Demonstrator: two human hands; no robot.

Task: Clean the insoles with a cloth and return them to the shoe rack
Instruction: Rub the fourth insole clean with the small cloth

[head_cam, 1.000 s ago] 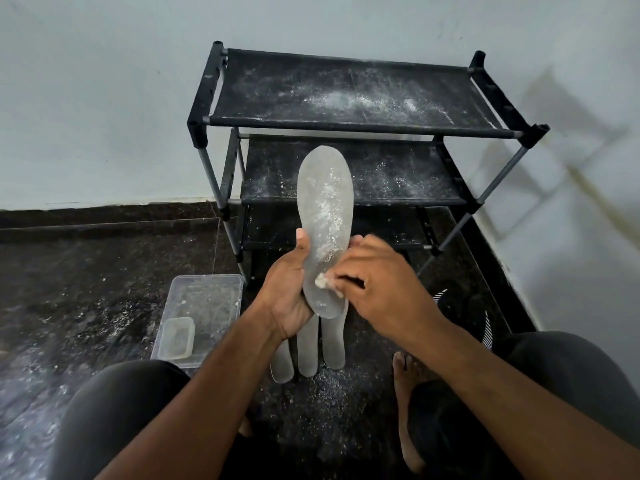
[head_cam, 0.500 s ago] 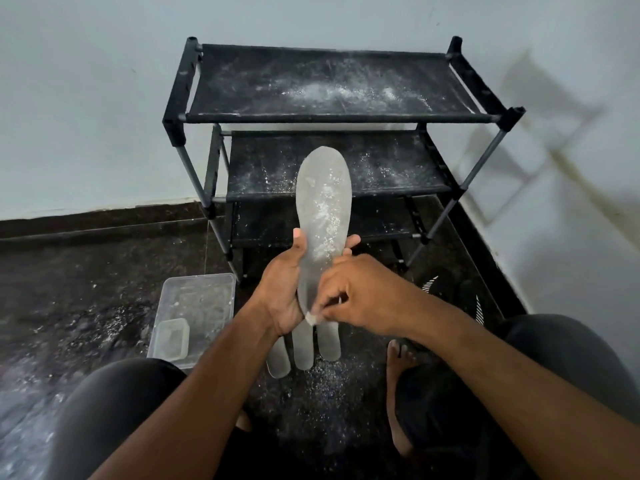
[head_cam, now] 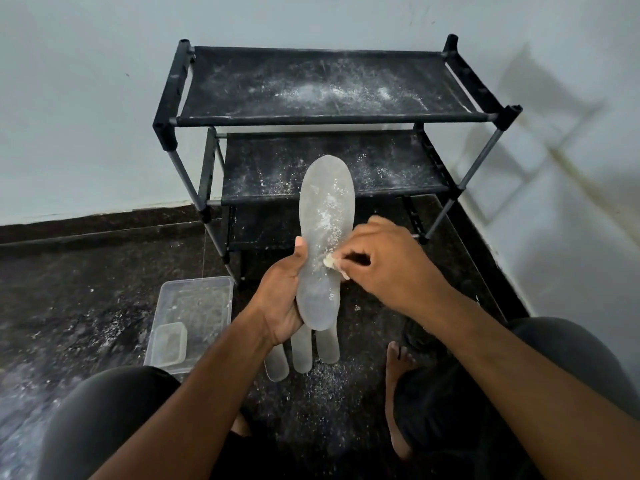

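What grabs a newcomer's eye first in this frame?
The translucent insole held upright at centre: the left hand grips its heel end while the right hand pinches a small pale cloth against its powder-flecked face. Behind it stands the black shoe rack, its shelves dusted with white powder. Three more insoles lie on the dark floor below the hands, beside a clear plastic container.
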